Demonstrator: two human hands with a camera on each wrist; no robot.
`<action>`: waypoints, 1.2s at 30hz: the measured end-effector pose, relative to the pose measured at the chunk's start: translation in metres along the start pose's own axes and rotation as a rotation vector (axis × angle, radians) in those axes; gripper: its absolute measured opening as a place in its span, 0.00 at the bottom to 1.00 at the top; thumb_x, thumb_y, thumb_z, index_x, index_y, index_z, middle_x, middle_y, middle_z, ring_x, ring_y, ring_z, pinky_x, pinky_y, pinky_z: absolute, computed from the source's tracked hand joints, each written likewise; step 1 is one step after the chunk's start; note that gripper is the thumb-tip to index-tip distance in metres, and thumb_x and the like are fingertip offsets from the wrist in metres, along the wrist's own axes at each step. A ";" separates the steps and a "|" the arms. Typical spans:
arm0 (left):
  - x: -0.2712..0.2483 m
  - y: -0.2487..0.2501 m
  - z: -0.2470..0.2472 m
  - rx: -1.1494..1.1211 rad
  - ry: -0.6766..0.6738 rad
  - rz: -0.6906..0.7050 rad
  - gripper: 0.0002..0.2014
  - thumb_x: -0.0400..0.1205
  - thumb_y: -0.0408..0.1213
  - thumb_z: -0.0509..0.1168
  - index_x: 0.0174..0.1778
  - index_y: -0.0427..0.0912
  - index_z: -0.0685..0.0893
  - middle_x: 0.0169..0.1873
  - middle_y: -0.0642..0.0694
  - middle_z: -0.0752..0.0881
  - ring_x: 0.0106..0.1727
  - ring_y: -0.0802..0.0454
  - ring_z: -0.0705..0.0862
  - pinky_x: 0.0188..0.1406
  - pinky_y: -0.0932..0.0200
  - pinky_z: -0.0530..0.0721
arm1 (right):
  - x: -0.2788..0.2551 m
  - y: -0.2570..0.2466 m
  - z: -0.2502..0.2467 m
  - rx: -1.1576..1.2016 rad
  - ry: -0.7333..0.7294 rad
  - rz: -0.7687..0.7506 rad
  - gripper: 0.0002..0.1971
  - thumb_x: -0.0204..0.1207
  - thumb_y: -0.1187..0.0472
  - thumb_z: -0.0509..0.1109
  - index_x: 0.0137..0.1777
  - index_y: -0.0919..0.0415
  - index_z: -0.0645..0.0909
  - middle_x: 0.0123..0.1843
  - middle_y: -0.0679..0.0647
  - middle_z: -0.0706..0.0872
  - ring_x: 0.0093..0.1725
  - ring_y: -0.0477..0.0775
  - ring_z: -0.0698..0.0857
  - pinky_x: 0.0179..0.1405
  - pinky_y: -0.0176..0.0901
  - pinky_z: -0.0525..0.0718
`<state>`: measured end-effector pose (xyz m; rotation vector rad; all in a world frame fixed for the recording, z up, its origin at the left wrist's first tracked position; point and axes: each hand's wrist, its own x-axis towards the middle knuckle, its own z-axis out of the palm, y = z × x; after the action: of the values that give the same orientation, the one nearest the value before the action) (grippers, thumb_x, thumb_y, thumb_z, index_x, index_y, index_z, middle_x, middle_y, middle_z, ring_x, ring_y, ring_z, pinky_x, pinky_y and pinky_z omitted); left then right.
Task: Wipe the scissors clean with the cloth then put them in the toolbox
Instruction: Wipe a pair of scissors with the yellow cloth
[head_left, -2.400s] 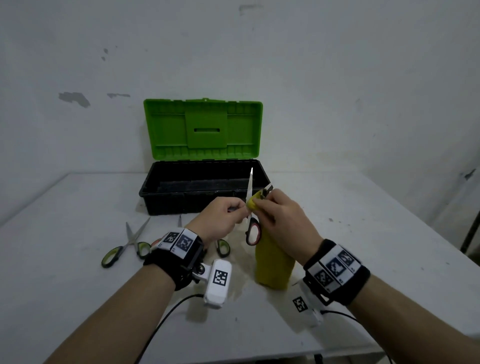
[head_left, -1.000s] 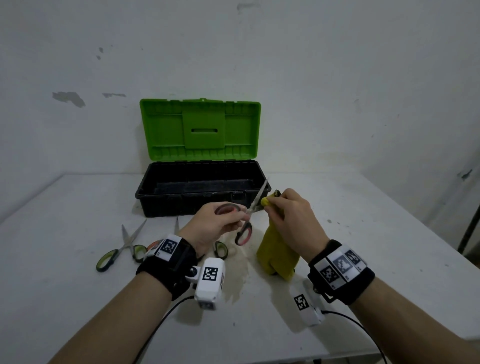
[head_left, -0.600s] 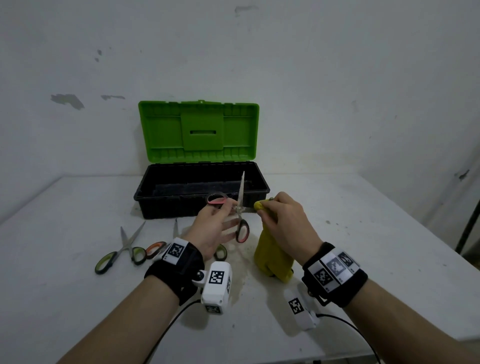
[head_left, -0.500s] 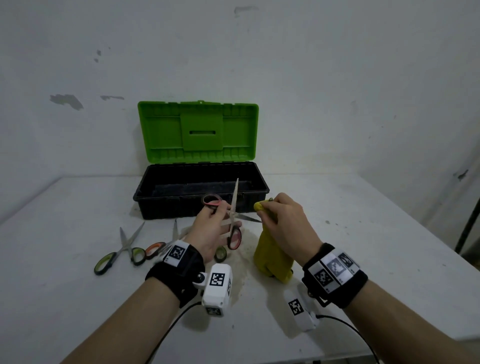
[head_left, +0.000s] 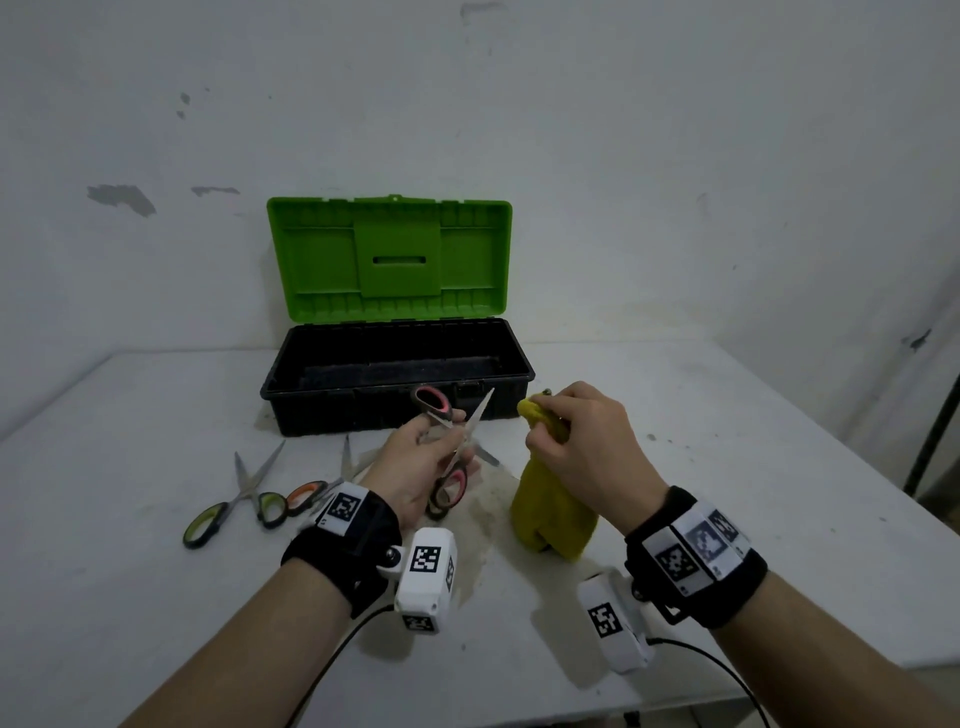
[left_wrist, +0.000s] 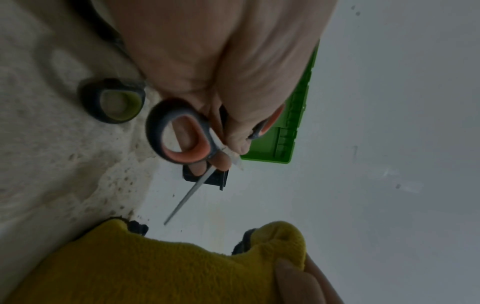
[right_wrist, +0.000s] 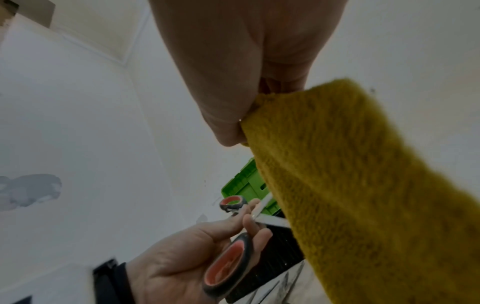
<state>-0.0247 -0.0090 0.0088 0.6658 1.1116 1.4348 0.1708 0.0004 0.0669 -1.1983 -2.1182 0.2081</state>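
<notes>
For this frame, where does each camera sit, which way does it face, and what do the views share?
Head: worn high, looking forward and down at the table and open toolbox; both forearms show.
Left wrist: looks along the left hand gripping the red-handled scissors.
Right wrist: looks along the right hand pinching the yellow cloth.
Shared: all three show the scissors, the cloth and the green lid.

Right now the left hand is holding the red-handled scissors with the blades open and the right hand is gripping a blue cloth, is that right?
Not quite: the cloth is yellow, not blue, as the head view shows. The rest stands: the left hand holds the red-handled scissors with the blades open, and the right hand grips the cloth.
</notes>
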 end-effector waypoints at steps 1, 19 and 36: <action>0.000 0.000 0.002 0.003 -0.001 0.002 0.06 0.85 0.30 0.68 0.55 0.40 0.87 0.43 0.38 0.89 0.37 0.50 0.90 0.52 0.45 0.91 | -0.001 -0.002 0.001 -0.004 -0.016 -0.014 0.15 0.76 0.60 0.68 0.62 0.55 0.86 0.48 0.50 0.81 0.44 0.47 0.77 0.45 0.35 0.75; -0.011 -0.006 0.037 0.012 -0.004 0.156 0.06 0.84 0.32 0.69 0.44 0.34 0.87 0.32 0.43 0.85 0.31 0.53 0.83 0.35 0.56 0.87 | 0.002 0.003 0.023 -0.069 0.135 -0.147 0.07 0.81 0.65 0.68 0.55 0.61 0.86 0.48 0.57 0.78 0.38 0.58 0.80 0.37 0.53 0.84; -0.012 -0.011 0.035 0.068 -0.014 0.166 0.07 0.85 0.33 0.69 0.44 0.33 0.88 0.35 0.43 0.86 0.31 0.53 0.83 0.37 0.55 0.87 | 0.006 0.012 0.021 -0.072 0.102 -0.078 0.09 0.82 0.59 0.67 0.55 0.58 0.88 0.47 0.53 0.76 0.41 0.55 0.79 0.41 0.47 0.81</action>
<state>0.0134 -0.0124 0.0155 0.8314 1.1186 1.5359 0.1642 0.0160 0.0489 -1.1399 -2.0941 0.0353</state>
